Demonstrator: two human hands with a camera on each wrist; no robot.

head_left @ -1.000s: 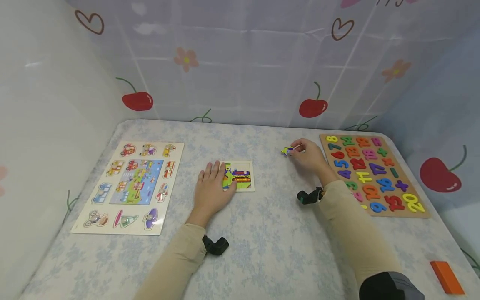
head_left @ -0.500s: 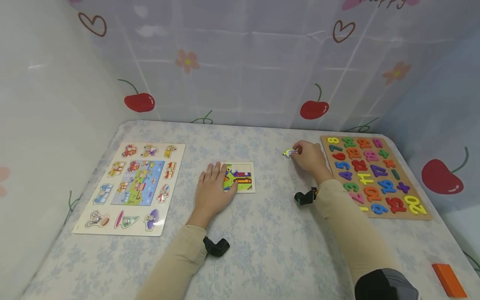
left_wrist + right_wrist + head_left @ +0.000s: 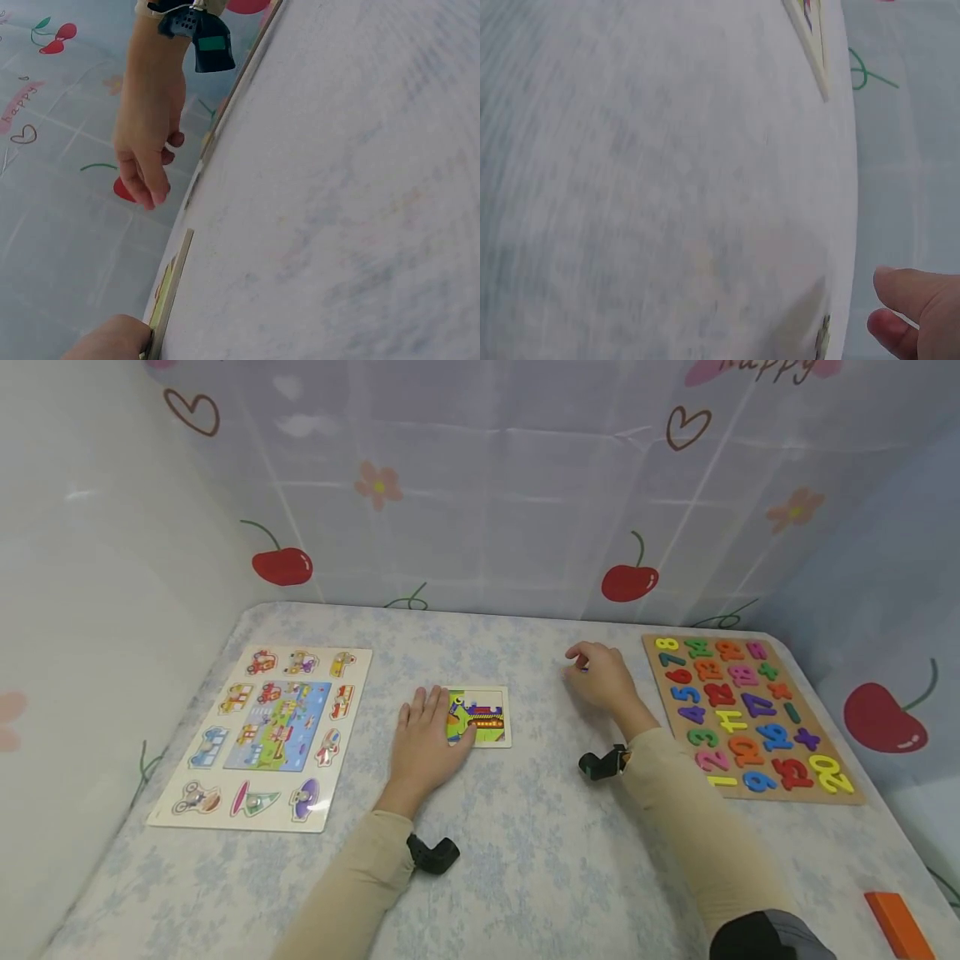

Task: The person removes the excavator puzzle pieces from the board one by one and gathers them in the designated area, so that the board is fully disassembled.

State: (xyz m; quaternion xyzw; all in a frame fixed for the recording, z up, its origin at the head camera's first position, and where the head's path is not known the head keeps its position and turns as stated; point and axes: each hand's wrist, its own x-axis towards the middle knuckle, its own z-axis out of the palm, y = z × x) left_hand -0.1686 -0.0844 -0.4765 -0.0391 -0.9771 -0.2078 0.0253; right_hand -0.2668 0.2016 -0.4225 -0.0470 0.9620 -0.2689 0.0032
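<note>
My left hand lies with straight fingers on the left part of a small square picture puzzle, its thumb over the picture. The hand covers that side of the tray. To the right, my right hand hovers just over the table with loosely bent fingers. Beneath it is a small coloured puzzle piece, almost fully hidden in the head view. In the right wrist view the thumb and a finger stand apart from this piece, and nothing shows between them.
A large vehicle puzzle board lies at the left. A brown number board with coloured numerals is at the right. An orange block sits near the front right corner. A printed curtain hangs behind the table.
My right hand has let go of the puzzle piece on the table and shifted slightly left over it, so the piece is now mostly covered. The left hand has stayed on the puzzle.
</note>
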